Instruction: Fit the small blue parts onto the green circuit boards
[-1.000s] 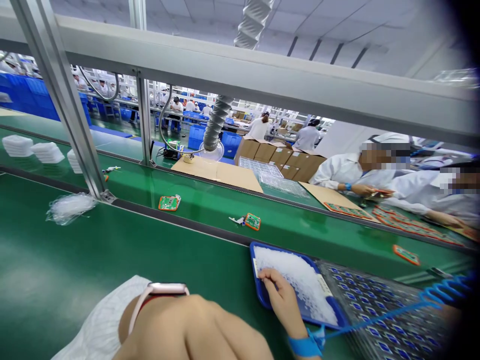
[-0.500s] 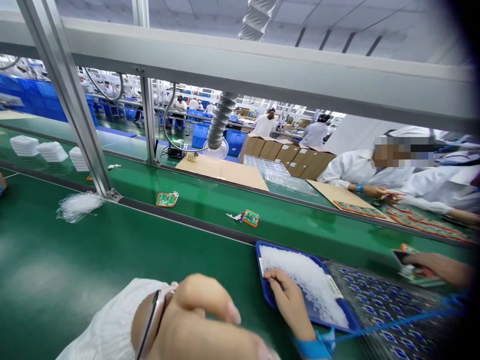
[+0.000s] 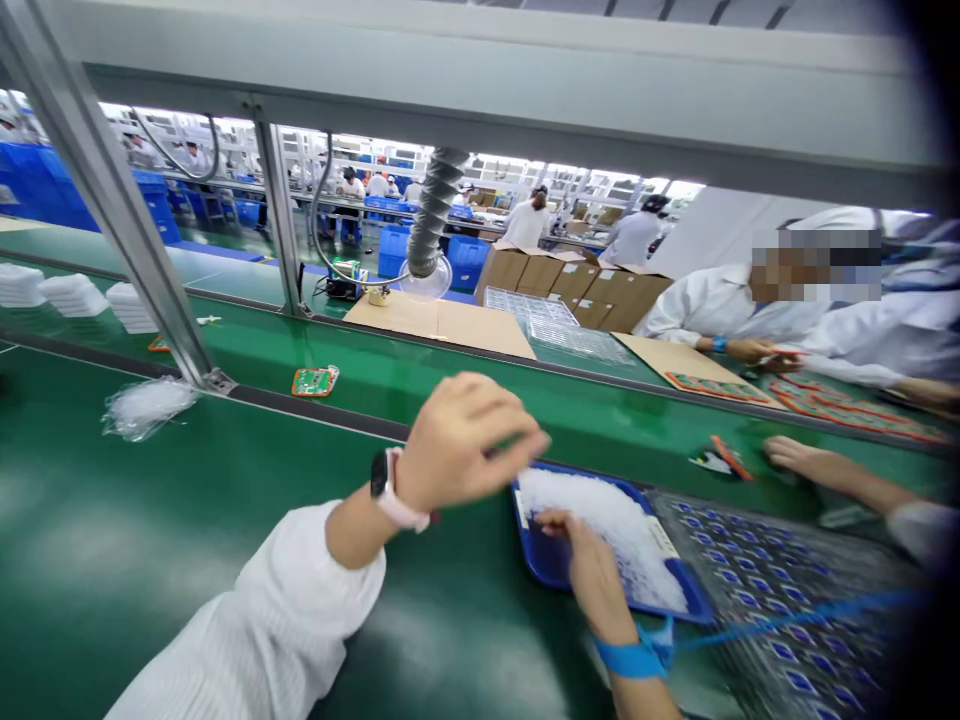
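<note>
Tray [image 3: 546, 562], granules [image 3: 600, 508] — right hand [image 3: 592, 572] above, left hand [image 3: 461, 440] near

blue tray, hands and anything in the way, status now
Left hand over green belt, grip unclear. Right hand over blue tray of white pieces, grip unclear. Blue cord crosses parts tray.

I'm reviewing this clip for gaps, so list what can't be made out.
All in the head view:
Left hand: its back hides anything in the palm.
Right hand: any white bit at its fingertips is too small to tell.
White stack: its right side is hidden behind the metal post.
Dark tray: its right end fades into the black picture edge.
</note>
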`<action>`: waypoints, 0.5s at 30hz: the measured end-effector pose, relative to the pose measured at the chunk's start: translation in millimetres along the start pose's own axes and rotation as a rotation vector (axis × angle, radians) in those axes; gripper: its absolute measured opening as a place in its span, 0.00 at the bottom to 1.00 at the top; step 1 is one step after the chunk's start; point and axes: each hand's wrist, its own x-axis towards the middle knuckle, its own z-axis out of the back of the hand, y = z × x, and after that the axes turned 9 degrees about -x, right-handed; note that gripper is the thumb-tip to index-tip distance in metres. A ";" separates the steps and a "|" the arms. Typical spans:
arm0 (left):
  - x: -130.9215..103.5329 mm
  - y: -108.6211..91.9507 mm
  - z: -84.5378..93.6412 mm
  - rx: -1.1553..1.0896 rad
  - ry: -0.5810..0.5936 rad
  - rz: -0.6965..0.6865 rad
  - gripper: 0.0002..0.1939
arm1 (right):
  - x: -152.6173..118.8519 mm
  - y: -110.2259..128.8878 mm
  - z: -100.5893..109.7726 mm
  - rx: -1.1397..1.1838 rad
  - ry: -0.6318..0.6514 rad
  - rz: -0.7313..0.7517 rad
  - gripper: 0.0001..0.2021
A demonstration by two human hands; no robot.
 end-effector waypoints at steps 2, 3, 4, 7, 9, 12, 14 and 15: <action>-2.8 47.0 -23.8 0.083 0.079 0.179 0.12 | 2.2 -3.7 10.3 0.030 -0.013 -0.023 0.25; -9.2 67.9 -36.3 0.140 0.159 0.284 0.13 | 3.7 -5.7 16.1 0.042 -0.027 -0.024 0.25; -17.4 86.6 -48.8 0.211 0.259 0.404 0.13 | 5.3 -7.5 22.0 0.050 -0.050 -0.016 0.25; -43.3 126.4 -83.9 0.397 0.548 0.694 0.13 | 9.6 -12.1 36.6 0.055 -0.101 0.009 0.21; -55.3 139.8 -104.6 0.428 0.623 0.735 0.11 | 11.4 -14.7 41.8 0.068 -0.113 0.029 0.19; -62.8 148.9 -127.8 0.464 0.654 0.725 0.12 | 12.0 -17.2 42.2 0.089 -0.080 0.046 0.18; -63.5 154.2 -135.6 0.503 0.643 0.722 0.14 | 11.3 -17.1 39.1 0.098 -0.081 0.039 0.15; -63.4 157.6 -137.0 0.526 0.633 0.727 0.15 | 10.8 -16.5 37.3 0.097 -0.095 0.029 0.13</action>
